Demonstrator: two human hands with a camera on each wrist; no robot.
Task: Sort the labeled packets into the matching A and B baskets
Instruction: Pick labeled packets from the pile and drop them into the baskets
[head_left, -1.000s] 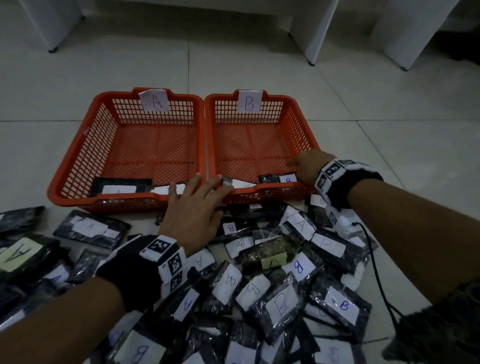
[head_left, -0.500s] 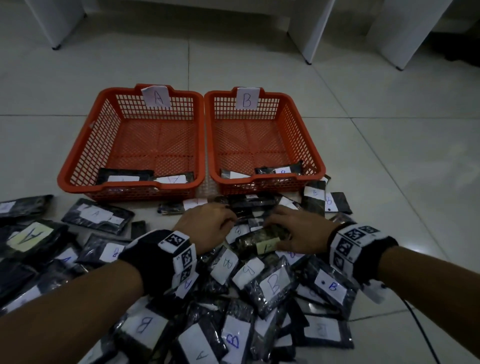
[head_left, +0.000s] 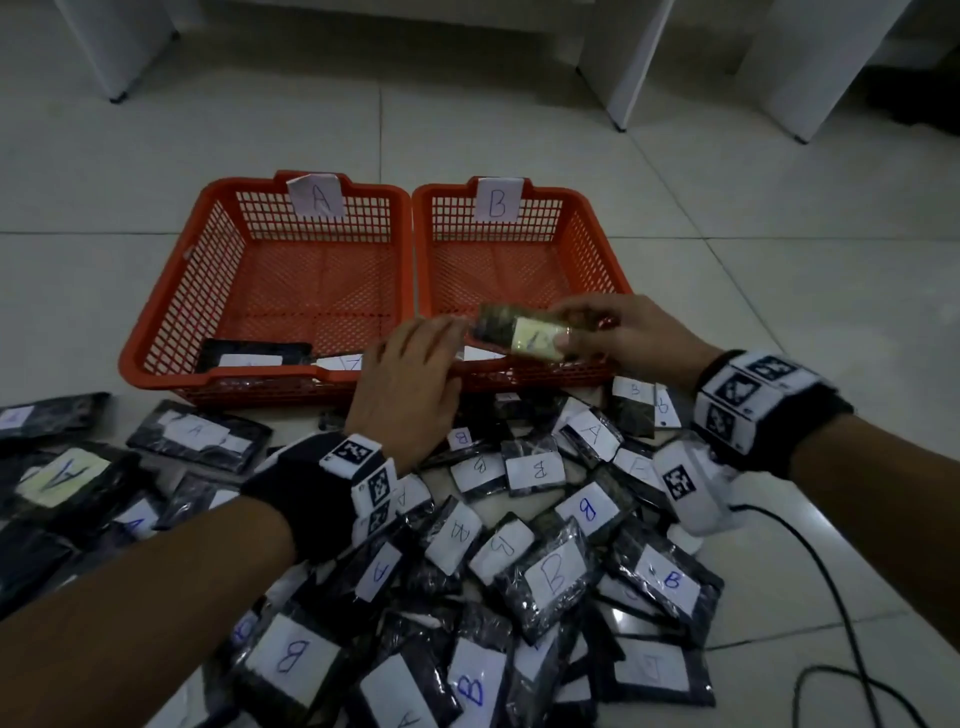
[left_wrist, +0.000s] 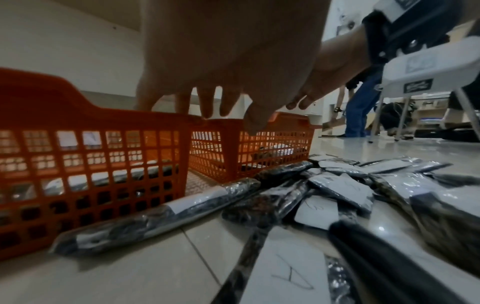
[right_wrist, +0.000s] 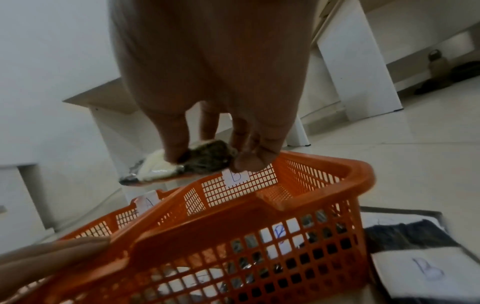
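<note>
Orange mesh, two baskets side by side on the tiles: basket A (head_left: 171, 317) on the left, basket B (head_left: 592, 244) on the right, each already with a couple of packets at its near end. Right hand (head_left: 631, 338) pinches a greenish packet (head_left: 519, 332) with a pale yellow label, thumb on the label, holding it in the air above basket B's near rim. Left hand (head_left: 405, 384) hangs flat with fingers spread and empty, over the near rims where the baskets meet. Pile (head_left: 550, 566) of labeled packets lies in front.
</note>
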